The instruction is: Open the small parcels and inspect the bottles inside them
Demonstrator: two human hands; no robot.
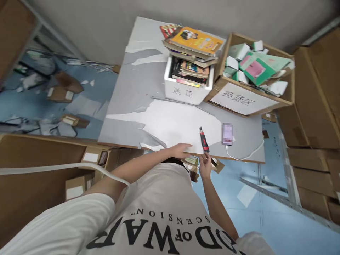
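Utility knife (204,140) lies unlifted on the table (170,120) directly ahead of the right hand (205,166), grip unclear; extended left hand (181,151) is apart, empty.

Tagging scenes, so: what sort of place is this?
Probably a warehouse returns or exchange station: a cardboard box labelled "exchange area" in Chinese, a white bin of books, and a box cutter.

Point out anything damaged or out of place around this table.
The grey tabletop surface looks damaged: ragged white patches break it up, as if torn. Beyond its left edge, brown cardboard boxes and pale scraps lie strewn on the blue floor.
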